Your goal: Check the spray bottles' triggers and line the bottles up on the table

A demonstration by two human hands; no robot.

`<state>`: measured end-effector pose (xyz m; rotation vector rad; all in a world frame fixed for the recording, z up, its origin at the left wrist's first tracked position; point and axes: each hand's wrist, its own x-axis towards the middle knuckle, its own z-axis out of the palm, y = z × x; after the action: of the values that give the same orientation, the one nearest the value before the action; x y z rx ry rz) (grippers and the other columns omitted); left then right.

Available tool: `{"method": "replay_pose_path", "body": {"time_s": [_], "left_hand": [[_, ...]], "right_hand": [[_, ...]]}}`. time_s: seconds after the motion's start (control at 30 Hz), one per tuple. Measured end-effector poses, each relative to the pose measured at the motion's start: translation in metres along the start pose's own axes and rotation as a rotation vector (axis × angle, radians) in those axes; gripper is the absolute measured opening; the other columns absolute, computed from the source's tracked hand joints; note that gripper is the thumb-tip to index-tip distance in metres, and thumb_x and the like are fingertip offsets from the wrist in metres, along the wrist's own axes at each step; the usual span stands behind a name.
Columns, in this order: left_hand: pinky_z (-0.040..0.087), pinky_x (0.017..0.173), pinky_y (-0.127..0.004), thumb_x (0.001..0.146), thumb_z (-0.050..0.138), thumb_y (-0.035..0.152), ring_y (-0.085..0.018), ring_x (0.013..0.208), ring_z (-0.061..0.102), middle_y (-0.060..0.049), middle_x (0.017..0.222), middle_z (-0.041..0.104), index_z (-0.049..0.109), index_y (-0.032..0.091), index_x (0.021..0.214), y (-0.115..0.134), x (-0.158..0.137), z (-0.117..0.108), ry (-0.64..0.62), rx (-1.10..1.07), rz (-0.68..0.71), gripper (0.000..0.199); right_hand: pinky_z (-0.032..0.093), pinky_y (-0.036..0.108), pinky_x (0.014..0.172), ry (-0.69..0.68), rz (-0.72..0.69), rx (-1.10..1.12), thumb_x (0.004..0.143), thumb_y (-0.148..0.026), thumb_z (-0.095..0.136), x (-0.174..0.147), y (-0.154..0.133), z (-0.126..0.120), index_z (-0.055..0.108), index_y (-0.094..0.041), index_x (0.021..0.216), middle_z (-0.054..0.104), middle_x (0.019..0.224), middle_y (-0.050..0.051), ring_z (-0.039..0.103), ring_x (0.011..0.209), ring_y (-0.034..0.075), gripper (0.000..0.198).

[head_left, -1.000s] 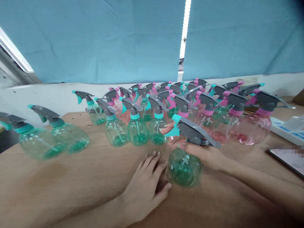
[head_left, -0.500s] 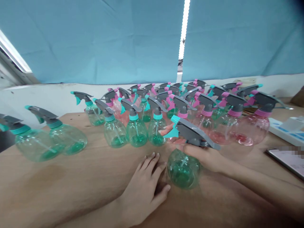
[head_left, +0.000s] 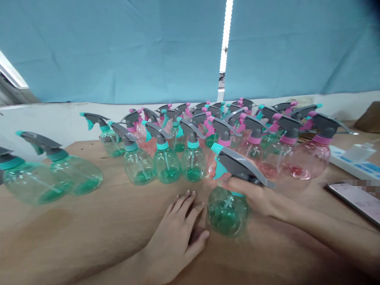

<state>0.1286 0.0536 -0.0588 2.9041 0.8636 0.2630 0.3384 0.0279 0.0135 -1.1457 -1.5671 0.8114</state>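
Note:
My right hand [head_left: 249,192] is wrapped round the neck of a green spray bottle [head_left: 227,215] with a grey head and a turquoise nozzle and trigger. That bottle stands on the wooden table [head_left: 113,245], nozzle toward the left, and its collar is mostly covered by the hand. My left hand [head_left: 178,233] lies flat on the tabletop just left of the bottle, fingers spread, holding nothing. Nearest beyond it are green spray bottles [head_left: 167,162] with turquoise collars, standing in a row.
Behind stand several more green and pink spray bottles [head_left: 310,156] close together. Two green spray bottles [head_left: 78,172] are at the left. On the right lie a phone [head_left: 350,200] and a white power strip [head_left: 347,160]. A blue cloth [head_left: 118,51] hangs at the back.
The view has shifted slightly, so most things sit a little further left. Fingers of my right hand near the trigger have drawn in around the neck. My left hand stays flat.

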Motion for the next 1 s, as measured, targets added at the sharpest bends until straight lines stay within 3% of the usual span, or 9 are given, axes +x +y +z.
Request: {"method": "replay_pose_path", "body": {"time_s": [0.33, 0.53, 0.63, 0.8, 1.0], "left_hand": [[0.034, 0.105, -0.054, 0.092, 0.054, 0.036, -0.033, 0.133, 0.036, -0.014, 0.145, 0.042, 0.046, 0.017, 0.134, 0.001, 0.001, 0.0, 0.008, 0.003, -0.002, 0.047], [0.034, 0.105, -0.053, 0.092, 0.053, 0.037, -0.032, 0.133, 0.036, -0.014, 0.145, 0.041, 0.048, 0.017, 0.132, 0.002, 0.001, -0.002, -0.006, -0.002, -0.013, 0.045], [0.034, 0.105, -0.052, 0.092, 0.053, 0.037, -0.032, 0.133, 0.037, -0.014, 0.144, 0.042, 0.048, 0.017, 0.132, 0.003, 0.0, -0.004, -0.013, -0.01, -0.021, 0.044], [0.033, 0.106, -0.05, 0.093, 0.052, 0.037, -0.031, 0.134, 0.034, -0.014, 0.145, 0.041, 0.048, 0.016, 0.132, 0.002, 0.001, -0.003, -0.02, -0.011, -0.021, 0.044], [0.031, 0.108, -0.048, 0.095, 0.05, 0.038, -0.028, 0.135, 0.034, -0.014, 0.145, 0.042, 0.045, 0.015, 0.134, -0.003, -0.002, 0.0, 0.011, -0.008, -0.003, 0.045]], "right_hand": [[0.038, 0.026, 0.048, 0.005, -0.05, 0.013, 0.073, -0.019, 0.054, 0.004, 0.007, 0.003, 0.062, -0.026, 0.087, 0.043, 0.054, -0.006, 0.041, 0.048, 0.012, 0.018], [0.039, 0.027, 0.053, 0.045, -0.044, 0.024, 0.075, -0.019, 0.054, 0.004, 0.008, 0.005, 0.058, -0.025, 0.086, 0.052, 0.064, -0.005, 0.046, 0.054, 0.012, 0.013], [0.041, 0.028, 0.056, 0.087, -0.029, -0.052, 0.08, -0.028, 0.057, 0.003, 0.008, 0.006, 0.059, -0.025, 0.082, 0.054, 0.064, -0.004, 0.052, 0.06, 0.014, 0.005], [0.043, 0.029, 0.053, 0.102, -0.026, -0.177, 0.078, -0.048, 0.065, 0.0, 0.009, 0.004, 0.065, -0.026, 0.086, 0.058, 0.062, -0.002, 0.057, 0.061, 0.017, 0.024], [0.048, 0.032, 0.059, 0.064, 0.026, -0.38, 0.074, -0.053, 0.067, -0.012, 0.01, -0.006, 0.064, -0.024, 0.078, 0.065, 0.073, -0.001, 0.063, 0.074, 0.022, 0.029]]}}
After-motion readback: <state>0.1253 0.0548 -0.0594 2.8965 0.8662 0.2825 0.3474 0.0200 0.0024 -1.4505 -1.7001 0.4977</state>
